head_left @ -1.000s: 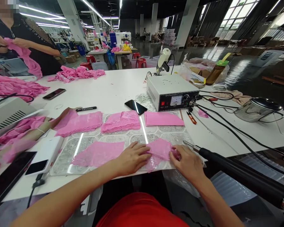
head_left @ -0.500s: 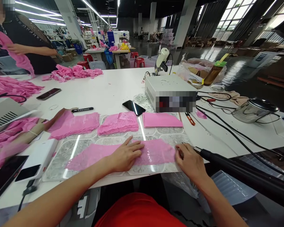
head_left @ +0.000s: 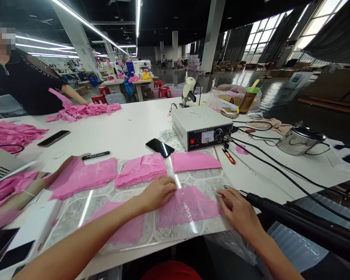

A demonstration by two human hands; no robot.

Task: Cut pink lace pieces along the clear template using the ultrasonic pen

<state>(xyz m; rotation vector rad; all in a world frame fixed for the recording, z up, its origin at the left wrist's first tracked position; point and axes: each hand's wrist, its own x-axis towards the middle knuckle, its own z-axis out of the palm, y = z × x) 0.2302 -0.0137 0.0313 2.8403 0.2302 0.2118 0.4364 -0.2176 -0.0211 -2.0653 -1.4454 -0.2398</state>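
My left hand (head_left: 159,192) is closed, its bent fingers at the upper left corner of a thin pink fabric piece (head_left: 189,208) lying on a clear-covered, marble-patterned mat (head_left: 205,181). The thumb is hidden. Under my left forearm lies a second pink piece (head_left: 128,229), apart from the first. At the right end of the first piece is my right hand (head_left: 239,208), fingers curled around a black-handled, pen-shaped tool (head_left: 268,204) whose thin metal tip points left past the knuckles. Along the mat's far side lie a lace-edged pink stack (head_left: 141,169), a left stack (head_left: 87,177) and a smooth pink stack (head_left: 196,161).
A grey control box (head_left: 202,120) with a dial stands behind the mat, its black cable (head_left: 280,165) running right. Nearby are a phone (head_left: 160,147), orange-handled snips (head_left: 229,155), a marker (head_left: 95,155) and a glass pot (head_left: 301,140). Across the table a person (head_left: 26,81) touches a pink heap (head_left: 84,112).
The pink fabric, one continuous strip before, now shows as two pieces with a gap. My left hand has gone from lying flat to curled. The other person's hand has lowered to the heap.
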